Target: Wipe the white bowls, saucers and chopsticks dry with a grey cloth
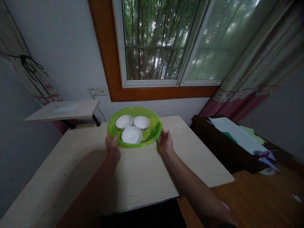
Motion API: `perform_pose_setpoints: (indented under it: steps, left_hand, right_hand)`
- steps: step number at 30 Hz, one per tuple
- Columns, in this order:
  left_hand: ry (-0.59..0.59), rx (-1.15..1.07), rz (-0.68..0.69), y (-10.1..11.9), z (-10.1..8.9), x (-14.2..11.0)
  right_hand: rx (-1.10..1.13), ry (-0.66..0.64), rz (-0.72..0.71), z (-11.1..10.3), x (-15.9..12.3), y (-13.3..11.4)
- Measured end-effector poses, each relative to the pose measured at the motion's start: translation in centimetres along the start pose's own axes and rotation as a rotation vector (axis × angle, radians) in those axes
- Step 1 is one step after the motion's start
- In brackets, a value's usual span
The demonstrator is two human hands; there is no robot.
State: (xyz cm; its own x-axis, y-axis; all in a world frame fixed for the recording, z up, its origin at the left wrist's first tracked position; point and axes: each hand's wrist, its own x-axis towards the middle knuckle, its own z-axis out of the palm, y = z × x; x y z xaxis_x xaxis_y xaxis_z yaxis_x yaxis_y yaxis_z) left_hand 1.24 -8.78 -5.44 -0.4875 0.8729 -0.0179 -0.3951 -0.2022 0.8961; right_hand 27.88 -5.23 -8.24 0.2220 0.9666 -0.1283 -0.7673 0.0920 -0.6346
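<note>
A round bright-green plastic basin is at the far side of the pale table, by the wall. Three white bowls are inside it: a left one, a right one and a front one. Some thin pale sticks show beside the front bowl, too small to make out well. My left hand grips the basin's near-left rim, thumb on top. On the right side, my right hand holds the rim with its fingers against the outside, partly hidden. Whether the basin's base touches the table cannot be seen.
A low wooden shelf on black legs stands at the table's back left, bearing a paper. Behind are wall sockets and a window with an orange-brown frame. Papers lie on dark furniture at right.
</note>
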Motion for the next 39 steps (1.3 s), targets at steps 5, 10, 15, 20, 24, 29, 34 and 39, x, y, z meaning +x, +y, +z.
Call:
perform_pose_setpoints:
  steps: [5, 10, 15, 20, 24, 29, 34, 39]
  left_hand:
    - [-0.036, -0.030, -0.074, 2.5, 0.2, 4.5]
    - [0.071, -0.019, -0.100, 2.1, 0.5, 4.2]
    - [0.202, 0.011, -0.039, 0.1, 1.0, 2.0]
    - [0.260, 0.024, 0.047, -1.8, 1.5, -0.4]
    - [0.226, 0.039, 0.080, -2.0, 1.5, -1.5]
    - [0.195, 0.033, 0.080, -1.8, 1.2, -1.3]
    - [0.159, 0.044, 0.088, -1.8, 0.9, -1.0]
    - [0.157, 0.050, 0.101, -1.9, 0.8, -0.9]
  right_hand:
    - [0.000, 0.003, -0.003, 0.3, 0.0, 0.1]
    - [0.012, 0.001, -0.001, 0.8, -0.9, 0.4]
    - [-0.014, 0.021, -0.022, 0.8, -2.1, 0.7]
    - [-0.194, -0.011, -0.068, 0.6, -3.0, 1.2]
    - [-0.301, 0.001, -0.184, -0.3, -3.0, 1.7]
    - [-0.257, 0.146, -0.145, -1.9, -2.2, 1.3]
    - [-0.260, 0.262, -0.334, -2.1, -1.7, -0.8]
    - [-0.794, -0.130, -0.583, -0.6, -2.6, -3.6]
